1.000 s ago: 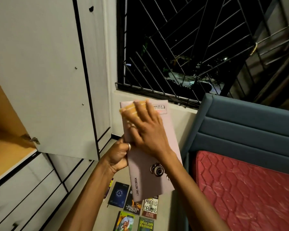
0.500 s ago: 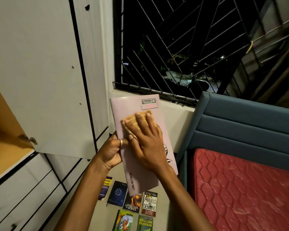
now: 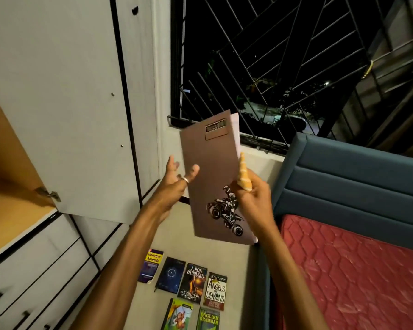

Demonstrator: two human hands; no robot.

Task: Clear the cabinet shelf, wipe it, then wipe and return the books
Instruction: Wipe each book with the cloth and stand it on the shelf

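Notebook: pink, with a motorbike print low on its cover; you hold it upright in the air between your hands, near the window sill, above the books on the floor.
Cabinet shelf: far left, its door swung open; the wooden board looks bare in the part that shows.
Left hand: fingers spread, at the notebook's left edge; whether it touches the cover you cannot tell from here.
Right hand: closed on the notebook's right edge, with the yellow cloth pinched between fingers and cover.
Books on floor: lying flat in rows below your arms, beside the bed, well apart from the shelf.
Readable titles, left to right: "Aptitude" on a partly cut-off cover; "L. Ron Hubbard, The Evolution of a Science"; "Benny Hinn, Angels and Demons"; "English Grammar" at the near edge. The label on the notebook is too blurred to read.
Risk: one hand seems to carry the notebook, so it could slip and land on the books below.
Risk: the cloth shares that grip and could drop if you shift your fingers.
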